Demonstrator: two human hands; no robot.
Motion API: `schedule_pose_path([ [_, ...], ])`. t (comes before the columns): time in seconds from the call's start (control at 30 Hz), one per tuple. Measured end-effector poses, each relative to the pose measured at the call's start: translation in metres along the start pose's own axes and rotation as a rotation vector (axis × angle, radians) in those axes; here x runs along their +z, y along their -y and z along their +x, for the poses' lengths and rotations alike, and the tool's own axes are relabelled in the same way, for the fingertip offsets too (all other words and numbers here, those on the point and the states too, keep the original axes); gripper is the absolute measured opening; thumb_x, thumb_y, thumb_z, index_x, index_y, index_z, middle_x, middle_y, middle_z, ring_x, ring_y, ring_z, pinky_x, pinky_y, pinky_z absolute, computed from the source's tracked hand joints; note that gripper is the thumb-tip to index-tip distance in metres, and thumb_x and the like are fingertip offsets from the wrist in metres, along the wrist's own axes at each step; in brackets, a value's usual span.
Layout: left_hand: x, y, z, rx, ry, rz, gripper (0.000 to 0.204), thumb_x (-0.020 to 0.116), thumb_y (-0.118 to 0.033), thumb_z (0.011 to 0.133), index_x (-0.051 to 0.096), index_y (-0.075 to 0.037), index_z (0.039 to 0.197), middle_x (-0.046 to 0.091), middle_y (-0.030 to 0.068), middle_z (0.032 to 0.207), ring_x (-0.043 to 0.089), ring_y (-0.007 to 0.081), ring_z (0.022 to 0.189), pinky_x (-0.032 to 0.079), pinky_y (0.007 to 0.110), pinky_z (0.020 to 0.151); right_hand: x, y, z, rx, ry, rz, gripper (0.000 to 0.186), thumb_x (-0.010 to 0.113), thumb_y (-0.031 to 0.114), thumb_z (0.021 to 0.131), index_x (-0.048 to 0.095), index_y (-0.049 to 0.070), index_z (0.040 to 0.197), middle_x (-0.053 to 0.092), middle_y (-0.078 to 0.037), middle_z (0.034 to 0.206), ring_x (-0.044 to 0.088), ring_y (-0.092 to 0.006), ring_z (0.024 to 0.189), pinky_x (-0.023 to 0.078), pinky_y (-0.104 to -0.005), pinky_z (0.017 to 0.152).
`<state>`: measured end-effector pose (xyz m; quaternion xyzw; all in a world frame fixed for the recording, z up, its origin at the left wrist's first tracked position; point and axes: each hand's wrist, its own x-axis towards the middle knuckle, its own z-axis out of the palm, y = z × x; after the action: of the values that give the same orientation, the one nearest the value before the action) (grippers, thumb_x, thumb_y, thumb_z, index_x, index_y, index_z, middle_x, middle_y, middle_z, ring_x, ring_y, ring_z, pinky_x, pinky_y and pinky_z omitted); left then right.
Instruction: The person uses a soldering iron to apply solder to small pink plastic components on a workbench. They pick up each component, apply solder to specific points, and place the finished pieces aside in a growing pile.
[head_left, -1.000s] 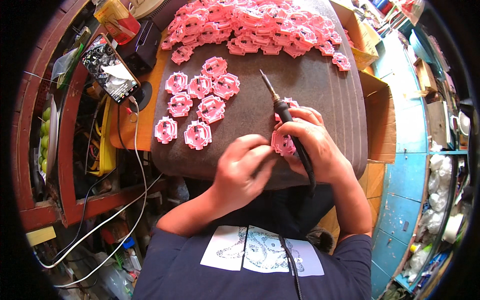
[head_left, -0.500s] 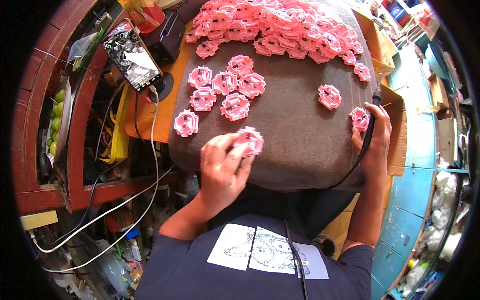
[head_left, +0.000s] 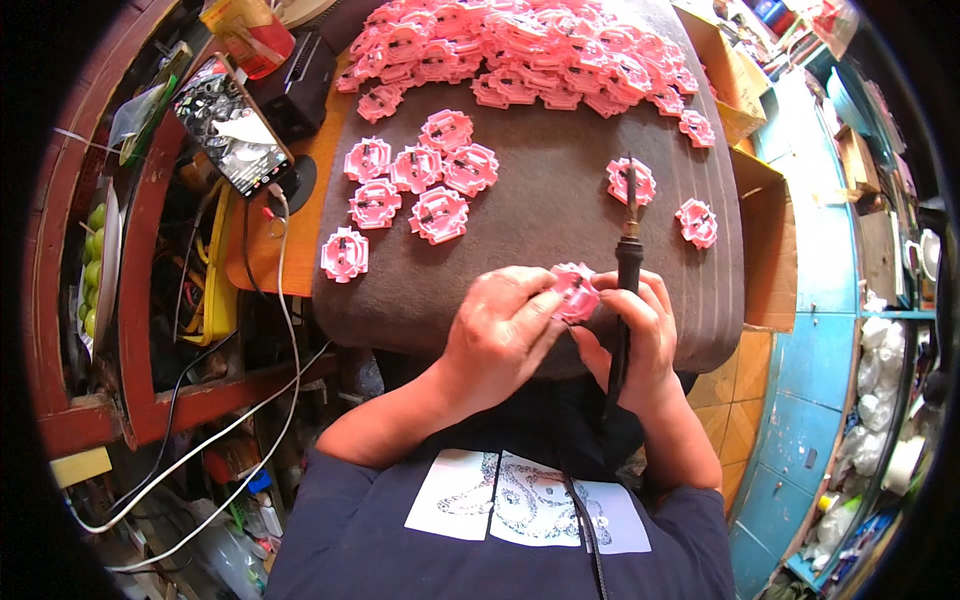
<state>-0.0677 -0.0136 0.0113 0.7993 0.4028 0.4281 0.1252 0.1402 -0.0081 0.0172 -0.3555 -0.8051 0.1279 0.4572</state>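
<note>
Near the front edge of the dark brown work surface [head_left: 540, 190], my left hand [head_left: 500, 325] pinches a pink plastic part [head_left: 574, 293] with a small black piece in its middle. My right hand [head_left: 648, 325] grips a soldering iron [head_left: 628, 262] by its black handle, tip pointing away from me. Its fingertips also meet the right side of the pink part. Beyond the iron's tip lies a like pink part [head_left: 640, 178], with another pink part [head_left: 697, 223] to its right. Several more form a loose pink group [head_left: 416, 168] on the left.
A large heap of pink parts [head_left: 540, 50] covers the far end. To the left are a phone [head_left: 235, 125] on a stand with a white cable [head_left: 290, 290], and a plate of green fruit [head_left: 95, 265]. Cardboard boxes [head_left: 768, 240] stand along the right edge.
My right hand has let go of a pink part at the right and come to the middle with the soldering iron. My left hand has carried its part rightward to meet it.
</note>
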Motion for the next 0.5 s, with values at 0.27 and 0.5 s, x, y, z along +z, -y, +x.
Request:
schedule_pose_path([
  [0.27, -0.024, 0.012, 0.005, 0.025, -0.025, -0.006, 0.04, 0.074, 0.007, 0.08, 0.069, -0.003, 0.119, 0.068, 0.018, 0.124, 0.066, 0.0372, 0.113, 0.055, 0.046, 0.098, -0.015, -0.016, 0.001, 0.047, 0.028, -0.331, 0.037, 0.073, 0.0, 0.084, 0.065, 0.008, 0.12, 0.073, -0.014, 0.117, 0.066, -0.0402, 0.114, 0.046, -0.0516, 0.102],
  [0.5, -0.044, 0.038, 0.004, -0.2, -0.089, 0.424, 0.031, 0.086, -0.008, 0.079, 0.071, -0.004, 0.106, 0.064, 0.0145, 0.116, 0.06, 0.0358, 0.107, 0.049, 0.046, 0.095, -0.028, -0.021, 0.003, 0.084, -0.26, -0.411, 0.036, 0.071, -0.001, 0.09, 0.062, 0.004, 0.124, 0.073, -0.02, 0.118, 0.065, -0.0385, 0.116, 0.05, -0.0484, 0.099],
])
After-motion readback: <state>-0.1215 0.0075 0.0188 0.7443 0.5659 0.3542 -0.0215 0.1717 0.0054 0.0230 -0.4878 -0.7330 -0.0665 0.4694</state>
